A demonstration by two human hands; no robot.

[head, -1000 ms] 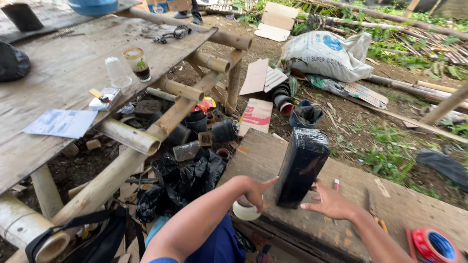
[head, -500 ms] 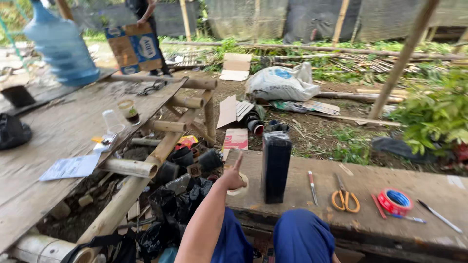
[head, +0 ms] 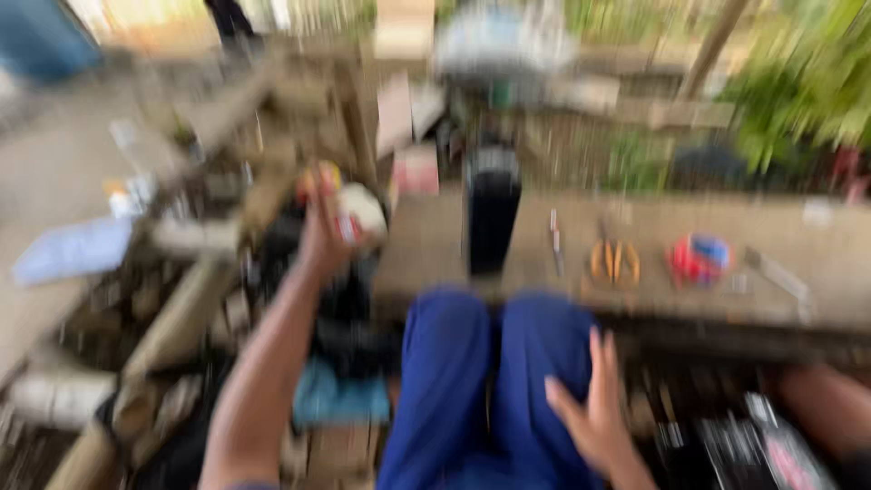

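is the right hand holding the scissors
No, the right hand rests on the blue-trousered knee, while the scissors lie on the bench.

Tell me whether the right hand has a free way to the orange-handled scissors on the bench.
Probably yes. The right hand rests on the blue-trousered knee, empty, and the scissors lie on the wooden bench just beyond it, with nothing visible between, though the picture is blurred.

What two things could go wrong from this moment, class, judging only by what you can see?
The tall black box stands upright on a narrow base near the plank bench's front edge, so a knock from the knees below might tip it. The left hand holds a pale roll raised over the cluttered gap beside the bench; if dropped, it could be lost among the debris.
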